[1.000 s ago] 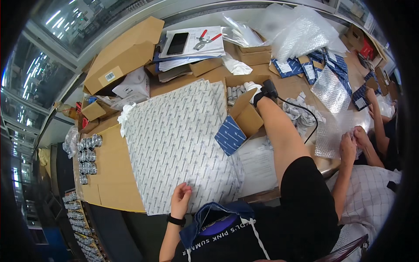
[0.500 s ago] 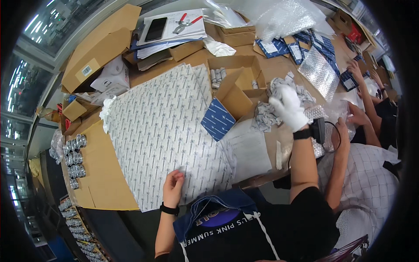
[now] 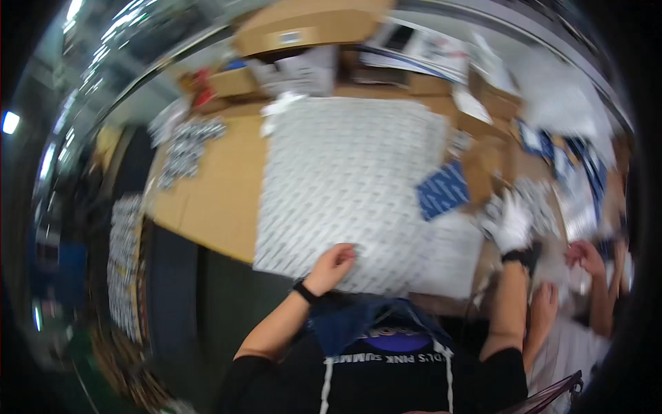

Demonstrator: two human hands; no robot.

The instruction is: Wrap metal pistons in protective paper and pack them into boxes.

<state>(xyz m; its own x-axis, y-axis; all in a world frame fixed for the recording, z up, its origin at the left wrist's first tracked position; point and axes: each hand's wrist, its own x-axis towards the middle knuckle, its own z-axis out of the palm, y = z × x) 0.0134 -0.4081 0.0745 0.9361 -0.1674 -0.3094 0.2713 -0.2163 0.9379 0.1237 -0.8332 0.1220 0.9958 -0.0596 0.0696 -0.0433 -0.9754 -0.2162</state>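
Black cloth at the near edge: the wearer's shirt [image 3: 407,379]. Just beyond it I have the left hand [image 3: 332,266], bare, over the near edge of a stack of grey-white patterned sheets [image 3: 352,179]. Fingers loosely curled, about half closed; I see nothing in them, but the palm side is hidden, so I cannot rule out a pinch.

Right hand [image 3: 512,224], white-gloved, is off to the right at the crumpled paper [image 3: 540,196]. Fingers look parted, thumb out to the side; blur keeps me from telling whether it has hold of any paper. A co-worker's hand [image 3: 587,259] is near it, farther right.

Left of the sheets, metal parts [image 3: 183,155] stand bare in a cluster on the cardboard-covered table [image 3: 217,169]. Right of the sheets, an open carton [image 3: 493,159] with a blue patterned panel [image 3: 442,191] angled toward the stack; something greyish shows inside, too smeared to count.

State of work, my reading: partway. Uncovered parts remain and the carton is unclosed; how much is finished I cannot judge.

Far side: papers [image 3: 441,58], a large brown carton [image 3: 314,31], pale translucent wrap [image 3: 565,96] piled at the right.
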